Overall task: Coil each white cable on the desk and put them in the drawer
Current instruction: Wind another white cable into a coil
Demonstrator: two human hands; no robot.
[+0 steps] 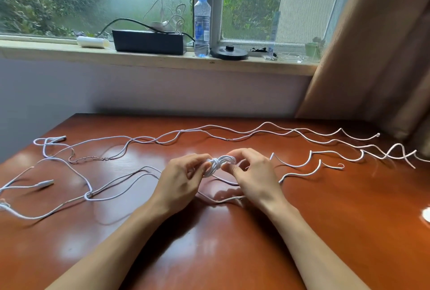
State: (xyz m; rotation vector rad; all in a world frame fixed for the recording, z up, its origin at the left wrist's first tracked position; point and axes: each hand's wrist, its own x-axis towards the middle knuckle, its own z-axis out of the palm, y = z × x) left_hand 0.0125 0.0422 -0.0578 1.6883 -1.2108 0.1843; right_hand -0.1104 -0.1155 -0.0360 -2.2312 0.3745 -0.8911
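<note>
A small white cable coil (220,163) is held just above the middle of the reddish wooden desk (209,238). My left hand (181,180) pinches its left side and my right hand (253,175) pinches its right side. Several loose white cables lie uncoiled around them: a long wavy cable (256,130) runs across the far side of the desk, a kinked cable (309,161) lies to the right, and a looped cable (97,193) with plugs lies to the left. No drawer is in view.
The windowsill behind the desk holds a black box (149,42), a water bottle (202,24), a white roll (92,41) and a black round base (229,52). A brown curtain (377,52) hangs at the right.
</note>
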